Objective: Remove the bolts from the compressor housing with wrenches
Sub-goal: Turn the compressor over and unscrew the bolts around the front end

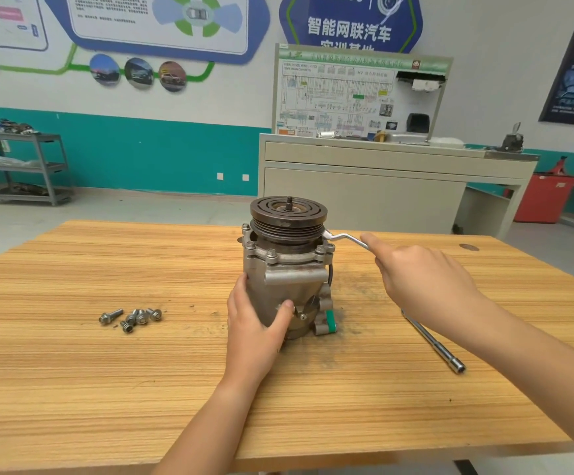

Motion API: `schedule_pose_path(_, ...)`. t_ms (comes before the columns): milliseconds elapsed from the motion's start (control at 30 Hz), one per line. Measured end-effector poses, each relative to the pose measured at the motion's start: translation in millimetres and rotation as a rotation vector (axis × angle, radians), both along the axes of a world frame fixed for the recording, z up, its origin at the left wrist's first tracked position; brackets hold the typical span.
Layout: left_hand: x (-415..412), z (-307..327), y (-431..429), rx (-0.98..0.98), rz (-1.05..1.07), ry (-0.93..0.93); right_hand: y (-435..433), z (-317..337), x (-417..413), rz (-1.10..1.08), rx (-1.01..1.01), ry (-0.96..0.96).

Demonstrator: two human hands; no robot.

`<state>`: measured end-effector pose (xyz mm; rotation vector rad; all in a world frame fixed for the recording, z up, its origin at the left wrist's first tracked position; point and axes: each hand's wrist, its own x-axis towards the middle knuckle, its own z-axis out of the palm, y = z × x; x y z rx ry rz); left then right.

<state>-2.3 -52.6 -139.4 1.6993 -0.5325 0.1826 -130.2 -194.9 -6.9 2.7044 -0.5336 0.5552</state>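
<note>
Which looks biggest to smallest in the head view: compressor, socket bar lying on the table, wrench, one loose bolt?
compressor
socket bar
wrench
loose bolt
Unsure between socket bar and wrench: the right hand and arm hide part of each.

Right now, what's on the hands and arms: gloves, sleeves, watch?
Nothing worn that shows. The left hand and right hand have no gloves, and no ring or watch is visible. The left forearm and right forearm are sleeveless to the frame edge.
</note>
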Motion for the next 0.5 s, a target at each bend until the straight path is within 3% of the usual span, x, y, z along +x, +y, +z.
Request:
schedule_pose_path(267,0,-1,0,0.004,0.004,0.002,40,17,7,-0.071,-0.250,0.288)
schedule_pose_path(500,0,1,1,0.001,-0.007,0.013,22,38,17,0.039,-0.378,0.371)
